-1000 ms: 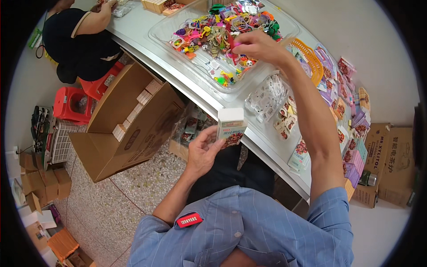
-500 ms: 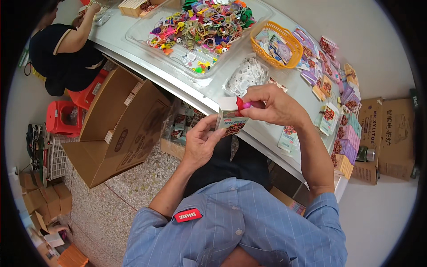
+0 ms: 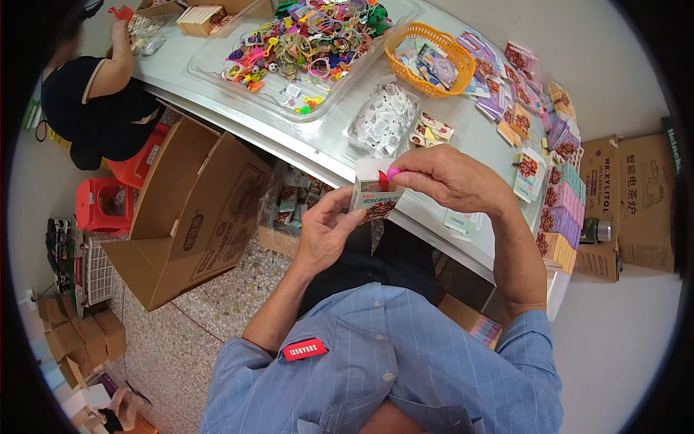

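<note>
My left hand (image 3: 325, 235) grips a small upright carton (image 3: 374, 202), white and pale green with a reddish picture, in front of the table edge. Its top is open, with a white flap standing up at the back. Between thumb and fingers, my right hand (image 3: 452, 179) pinches a small pink-and-red trinket (image 3: 384, 181) at the carton's mouth. The red part dips inside the opening while the pink part stays at my fingertips. Whatever else is in the carton is hidden. Beyond my hands stands a clear tub of white packets (image 3: 385, 116), beside several small printed sachets (image 3: 431, 130).
Colourful trinkets (image 3: 311, 47) fill a large clear tray. A yellow basket (image 3: 435, 90) holds flat packs. Stacked small cartons (image 3: 560, 217) line the table's right end. An open cardboard box (image 3: 195, 224) stands on the floor at left, near red stools (image 3: 105, 202) and another person (image 3: 94, 108).
My right hand has brought the trinket slightly left and down, so its red part sits lower in the carton's mouth. The view has shifted a little. The other person's forearm is raised differently.
</note>
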{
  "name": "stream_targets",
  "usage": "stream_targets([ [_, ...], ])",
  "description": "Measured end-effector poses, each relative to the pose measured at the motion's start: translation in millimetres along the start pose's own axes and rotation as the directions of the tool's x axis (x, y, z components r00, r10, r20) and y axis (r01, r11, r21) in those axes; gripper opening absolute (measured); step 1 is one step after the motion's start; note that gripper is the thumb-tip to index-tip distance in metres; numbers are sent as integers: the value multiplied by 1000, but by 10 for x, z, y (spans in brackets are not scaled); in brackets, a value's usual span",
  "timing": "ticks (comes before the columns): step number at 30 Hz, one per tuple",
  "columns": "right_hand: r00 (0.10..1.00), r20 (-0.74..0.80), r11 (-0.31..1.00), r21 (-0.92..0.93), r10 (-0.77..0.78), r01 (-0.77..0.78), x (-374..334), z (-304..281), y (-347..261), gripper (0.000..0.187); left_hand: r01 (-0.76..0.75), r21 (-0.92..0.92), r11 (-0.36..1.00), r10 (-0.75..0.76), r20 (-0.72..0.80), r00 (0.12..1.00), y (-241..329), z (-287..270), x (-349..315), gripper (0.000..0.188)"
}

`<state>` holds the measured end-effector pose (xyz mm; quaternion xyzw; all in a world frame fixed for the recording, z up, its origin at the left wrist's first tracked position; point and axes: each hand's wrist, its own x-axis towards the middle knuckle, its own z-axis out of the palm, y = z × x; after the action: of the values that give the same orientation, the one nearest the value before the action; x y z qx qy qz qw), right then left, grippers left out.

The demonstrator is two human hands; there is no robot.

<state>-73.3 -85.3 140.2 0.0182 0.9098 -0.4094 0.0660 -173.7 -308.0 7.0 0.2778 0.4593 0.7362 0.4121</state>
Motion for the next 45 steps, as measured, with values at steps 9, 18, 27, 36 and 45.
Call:
stream_targets([
  [9,998,53,975,-219,37,-24,29,64,-188,23,16,0,1000,-16,41,999,-104,33,-21,38],
  [18,998,-34,982,-184,-60,53,-28,90,-68,19,24,6,1000,-24,44,999,-124,37,-27,37],
  [27,992,56,888,-455,113,-75,-58,96,-179,18,69,50,996,-72,58,996,-169,47,-53,37],
  [36,829,-449,868,489,335,-86,-487,386,108,19,45,-70,997,-40,76,996,-186,114,-111,35],
  [45,695,-167,382,909,699,-165,-1419,1676,473,22,460,50,887,-451,309,837,-734,241,-437,32],
])
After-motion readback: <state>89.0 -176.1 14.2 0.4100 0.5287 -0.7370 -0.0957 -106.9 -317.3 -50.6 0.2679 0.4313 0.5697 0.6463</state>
